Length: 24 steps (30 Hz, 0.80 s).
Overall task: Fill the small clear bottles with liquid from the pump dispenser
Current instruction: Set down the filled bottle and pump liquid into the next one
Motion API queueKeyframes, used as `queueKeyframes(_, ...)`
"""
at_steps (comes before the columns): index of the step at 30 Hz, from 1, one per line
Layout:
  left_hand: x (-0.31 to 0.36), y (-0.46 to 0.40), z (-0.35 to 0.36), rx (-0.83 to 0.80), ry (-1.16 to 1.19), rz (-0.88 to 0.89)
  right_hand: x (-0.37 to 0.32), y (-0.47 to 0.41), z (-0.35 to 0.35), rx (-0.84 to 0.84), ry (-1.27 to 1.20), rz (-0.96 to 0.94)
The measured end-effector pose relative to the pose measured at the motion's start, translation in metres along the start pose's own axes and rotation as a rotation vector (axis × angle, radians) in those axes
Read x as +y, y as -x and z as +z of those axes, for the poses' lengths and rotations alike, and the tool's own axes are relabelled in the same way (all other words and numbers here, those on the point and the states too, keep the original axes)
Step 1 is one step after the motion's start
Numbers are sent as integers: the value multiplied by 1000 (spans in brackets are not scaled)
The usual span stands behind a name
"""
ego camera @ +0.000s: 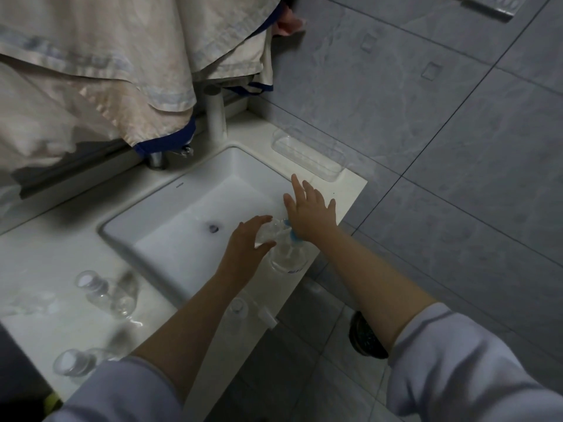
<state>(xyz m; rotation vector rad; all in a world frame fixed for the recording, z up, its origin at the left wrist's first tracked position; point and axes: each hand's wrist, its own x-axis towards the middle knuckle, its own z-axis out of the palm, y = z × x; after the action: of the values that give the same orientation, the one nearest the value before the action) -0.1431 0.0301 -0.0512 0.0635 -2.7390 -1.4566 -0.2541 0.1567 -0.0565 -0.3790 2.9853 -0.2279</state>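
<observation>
Right hand (310, 211) is flat on the blue pump head (293, 234) of the pump dispenser (288, 257), fingers straight and spread, pressing with the palm rather than gripping. Left hand (248, 242) is curled round a small clear bottle (269, 231), tilted and held up against the nozzle side. The dispenser stands on the narrow strip of tabletop (350, 190) between the sink (189, 214) and the tabletop's outer edge, and that is the worry.

Risk one, by my reading: the dispenser is near that outer edge with floor tiles below. A palm push that lands off-centre could tip it or walk it sideways, since no hand steadies its body.

Risk two: the bottle's mouth is small and I cannot tell whether it sits squarely under the spout; the spot is blurred. Any mismatch and the liquid runs over the left fingers and onto the tabletop, making a smooth clear bottle slippery to hold.

Risk three: the waiting bottles. Several clear bottles (106, 292) lie on their sides left of the sink, another (73, 362) near the left sleeve, and one (239, 307) stands just beside the left forearm, with a small white cap (268, 318) near the tabletop's front edge. A forearm swing could knock that standing bottle over or send the cap to the floor.
</observation>
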Motion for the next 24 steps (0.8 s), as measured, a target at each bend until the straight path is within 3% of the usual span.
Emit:
queueKeyframes(5,-3,-2,-1,-60,50,20,0,0,-4,51,-36,-10)
queueKeyframes(9,-9,0,2,45,67,-50,-2,1,2,33,-48,11)
queueKeyframes(20,0,-3,2,-27,7,13,0,-1,-4,8,-17,-10)
queueKeyframes(24,-2,1,4,25,42,0,-2,2,1,-23,-27,7)
